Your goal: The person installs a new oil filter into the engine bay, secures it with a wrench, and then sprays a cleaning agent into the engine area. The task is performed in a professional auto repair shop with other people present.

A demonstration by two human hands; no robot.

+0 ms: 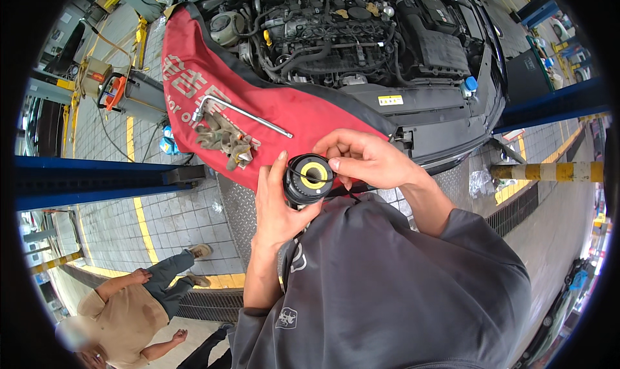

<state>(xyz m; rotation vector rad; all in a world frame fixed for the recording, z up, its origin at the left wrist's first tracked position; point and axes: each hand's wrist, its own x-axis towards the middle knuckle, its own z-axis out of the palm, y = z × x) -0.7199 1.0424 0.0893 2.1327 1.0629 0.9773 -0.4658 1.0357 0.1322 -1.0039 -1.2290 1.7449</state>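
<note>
Two bare hands are applied to one black cylindrical part (309,183) at the center of the view; clock positions below are taken from this part. Its end face, with a yellow ring around a central hole, is turned up toward the viewer. The part is gripped by the left hand (278,204) from 8 o'clock, thumb and fingers spread around its sides. The right hand (368,157) is placed at 2 o'clock, fingers bunched at the rim; whether the thin black loop (296,172) crossing the face is pinched there cannot be told. At 10 o'clock, crumpled gloves (223,140) are laid on a red cover (290,107), with an L-shaped wrench (248,116) beside them at 11. The open engine bay (332,30) is located at 12, a blue cap (471,83) at 2. At 8, a co-worker in a tan shirt (126,314) is seen.
</note>
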